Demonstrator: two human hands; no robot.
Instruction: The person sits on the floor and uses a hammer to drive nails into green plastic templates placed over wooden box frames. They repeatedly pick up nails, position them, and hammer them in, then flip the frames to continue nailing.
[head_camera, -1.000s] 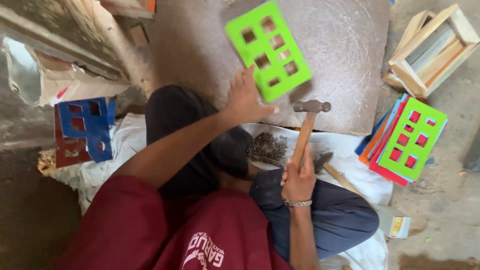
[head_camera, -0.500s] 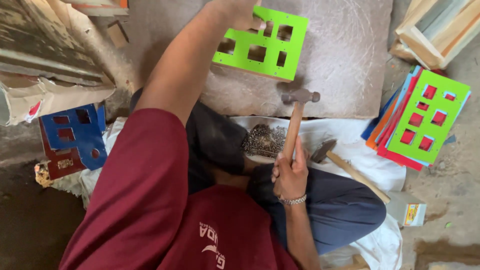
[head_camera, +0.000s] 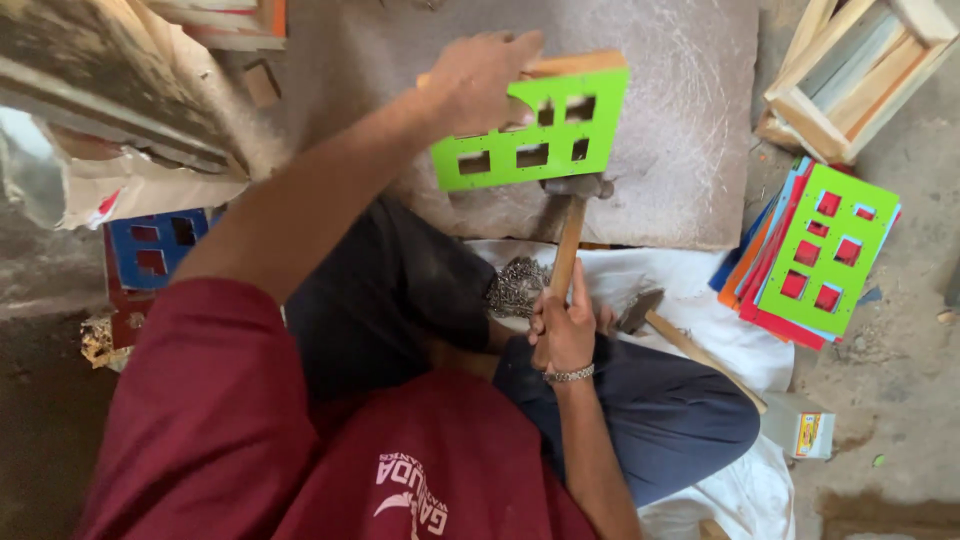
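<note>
My left hand (head_camera: 480, 80) grips the upper left part of a green panel with square cut-outs (head_camera: 535, 135), which now stands against a wooden frame edge (head_camera: 585, 62) on the grey stone slab (head_camera: 690, 130). My right hand (head_camera: 562, 328) holds the wooden handle of a hammer (head_camera: 570, 225). The hammer's metal head sits just under the panel's lower edge. A pile of small nails (head_camera: 518, 285) lies on the white cloth by my knee.
A stack of coloured cut-out panels (head_camera: 815, 250), green on top, lies at the right. Wooden frames (head_camera: 860, 70) sit at the upper right. Blue and red panels (head_camera: 150, 250) lie at the left. A second hammer (head_camera: 680, 340) and a small box (head_camera: 800, 425) rest at the lower right.
My left hand has turned the green panel and brought it down onto a wooden frame near the hammer head. The right hand keeps the hammer in about the same place.
</note>
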